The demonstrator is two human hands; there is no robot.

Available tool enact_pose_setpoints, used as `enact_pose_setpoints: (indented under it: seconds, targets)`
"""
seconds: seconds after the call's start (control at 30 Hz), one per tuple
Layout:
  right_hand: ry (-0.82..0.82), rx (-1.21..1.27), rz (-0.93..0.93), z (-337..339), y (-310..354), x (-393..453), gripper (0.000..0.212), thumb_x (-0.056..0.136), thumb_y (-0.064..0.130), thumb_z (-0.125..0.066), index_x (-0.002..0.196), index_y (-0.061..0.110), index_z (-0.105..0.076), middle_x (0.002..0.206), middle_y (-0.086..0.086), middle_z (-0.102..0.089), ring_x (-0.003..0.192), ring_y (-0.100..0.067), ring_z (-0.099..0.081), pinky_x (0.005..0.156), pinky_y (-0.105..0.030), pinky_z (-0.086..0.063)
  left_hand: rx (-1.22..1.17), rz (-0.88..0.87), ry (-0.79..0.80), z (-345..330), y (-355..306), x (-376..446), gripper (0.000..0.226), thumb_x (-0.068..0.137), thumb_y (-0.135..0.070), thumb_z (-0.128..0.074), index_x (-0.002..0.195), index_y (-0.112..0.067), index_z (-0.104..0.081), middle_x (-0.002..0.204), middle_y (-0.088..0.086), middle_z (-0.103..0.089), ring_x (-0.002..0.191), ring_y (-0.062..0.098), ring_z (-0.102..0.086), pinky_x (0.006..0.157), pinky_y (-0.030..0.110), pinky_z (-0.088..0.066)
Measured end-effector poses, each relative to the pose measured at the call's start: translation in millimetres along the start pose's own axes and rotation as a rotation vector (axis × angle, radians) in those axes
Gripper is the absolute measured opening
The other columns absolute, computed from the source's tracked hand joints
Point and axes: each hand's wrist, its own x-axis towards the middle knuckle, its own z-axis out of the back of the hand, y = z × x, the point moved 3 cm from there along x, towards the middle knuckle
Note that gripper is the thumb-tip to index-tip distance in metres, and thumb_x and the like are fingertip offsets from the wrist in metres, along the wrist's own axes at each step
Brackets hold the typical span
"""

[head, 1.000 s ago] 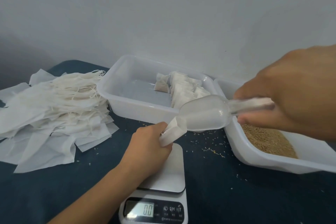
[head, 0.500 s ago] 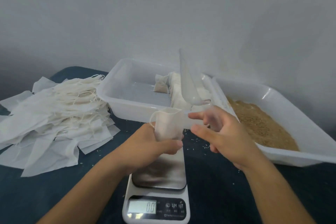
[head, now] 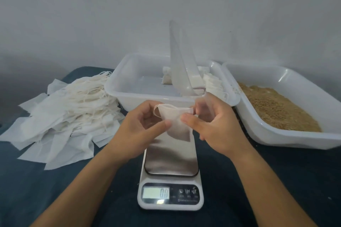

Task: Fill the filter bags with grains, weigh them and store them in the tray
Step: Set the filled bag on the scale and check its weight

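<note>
A small white filter bag (head: 176,123) hangs above the scale (head: 170,177), whose display reads 0.0. My left hand (head: 142,131) pinches the bag's left side. My right hand (head: 214,125) pinches its right side while its fingers also hold the handle of a clear plastic scoop (head: 180,64), which points straight up. The storage tray (head: 129,90) behind holds several filled bags (head: 212,83) along its right side. The white tub (head: 273,134) at right holds brown grains (head: 273,108).
A heap of empty filter bags with drawstrings (head: 70,108) lies at left on the dark blue table (head: 276,180). Loose grains are scattered between the trays. A plain wall stands close behind.
My right hand drew back from over the grain tub, swung the scoop upright and came to the bag. Both hands now hold the bag at its mouth above the scale.
</note>
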Motion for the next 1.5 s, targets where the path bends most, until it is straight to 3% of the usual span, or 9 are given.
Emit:
enact_pose_setpoints:
  seconds: [0.17,0.27,0.47,0.6,0.77,0.93,1.07,1.37,1.5]
  targets:
    - [0.011,0.007,-0.027,2,-3,-11,0.036,0.087,0.015,-0.081,0.074,0.021,-0.048,0.081,-0.018,-0.057,0.063,-0.029,-0.051,0.050,-0.027,-0.046,0.022,0.026,-0.018,6,-2,-7,0.025,0.083,-0.007,-0.073,0.107,-0.014,-0.070,0.088,-0.001,-0.072,0.077,0.009,-0.065,0.072,0.018,-0.053]
    - [0.045,0.032,-0.151,-1,-14,-14,0.032,0.086,0.018,-0.082,0.076,0.019,-0.051,0.071,-0.005,-0.056,0.053,-0.011,-0.049,0.046,-0.024,-0.046,0.060,0.155,0.020,13,6,-12,0.032,0.083,-0.007,-0.075,0.114,-0.016,-0.069,0.085,0.004,-0.071,0.074,0.014,-0.066,0.068,0.025,-0.056]
    - [0.053,-0.399,-0.262,-13,-40,-12,0.027,0.081,0.043,-0.082,0.078,0.028,-0.060,0.079,0.013,-0.067,0.074,0.001,-0.061,0.062,-0.020,-0.045,0.590,0.169,0.003,25,22,-12,0.034,0.089,-0.011,-0.075,0.114,-0.033,-0.065,0.084,-0.020,-0.068,0.066,0.001,-0.059,0.065,0.012,-0.049]
    - [-0.010,-0.463,-0.216,-5,-42,-10,0.040,0.078,0.060,-0.077,0.088,0.025,-0.061,0.098,0.012,-0.072,0.082,-0.004,-0.064,0.064,-0.023,-0.054,0.742,0.174,-0.179,41,27,-10,0.032,0.090,-0.036,-0.074,0.118,-0.042,-0.059,0.097,-0.019,-0.066,0.074,-0.004,-0.060,0.063,0.010,-0.046]
    - [-0.264,-0.334,-0.140,14,-28,-9,0.028,0.084,0.063,-0.071,0.086,0.038,-0.060,0.101,0.041,-0.064,0.084,0.007,-0.067,0.065,-0.030,-0.060,0.573,0.190,-0.518,60,29,-6,0.019,0.094,-0.036,-0.069,0.111,-0.037,-0.062,0.087,-0.014,-0.061,0.064,-0.001,-0.056,0.059,0.017,-0.045]
    - [-0.435,-0.230,-0.077,29,-27,-5,0.020,0.088,0.059,-0.068,0.087,0.043,-0.058,0.098,0.025,-0.069,0.051,-0.004,-0.060,0.047,-0.020,-0.048,0.421,0.222,-0.635,64,30,-4,0.009,0.095,-0.033,-0.067,0.103,-0.031,-0.064,0.067,-0.014,-0.044,0.043,-0.001,-0.040,0.042,0.014,-0.036]
    - [-0.457,-0.203,-0.076,34,-36,-3,0.020,0.088,0.051,-0.069,0.097,0.035,-0.063,0.106,0.006,-0.072,0.057,-0.005,-0.057,0.043,-0.018,-0.046,0.442,0.238,-0.622,63,31,-3,0.010,0.094,-0.034,-0.067,0.103,-0.030,-0.066,0.069,-0.014,-0.043,0.043,-0.001,-0.038,0.041,0.012,-0.035]
    - [-0.410,-0.200,-0.064,31,-43,0,0.018,0.089,0.046,-0.069,0.092,0.030,-0.061,0.103,0.002,-0.073,0.051,-0.007,-0.056,0.041,-0.019,-0.045,0.455,0.251,-0.549,59,32,-2,0.007,0.095,-0.027,-0.068,0.100,-0.023,-0.069,0.054,-0.022,-0.054,0.042,-0.002,-0.045,0.041,0.013,-0.037]
    - [-0.389,-0.215,-0.070,29,-44,0,0.015,0.090,0.046,-0.069,0.090,0.034,-0.059,0.102,0.005,-0.073,0.057,-0.005,-0.060,0.042,-0.018,-0.046,0.607,0.244,-0.389,53,37,-1,0.011,0.094,-0.039,-0.068,0.102,-0.032,-0.071,0.080,-0.015,-0.068,0.056,-0.007,-0.053,0.059,0.017,-0.045]
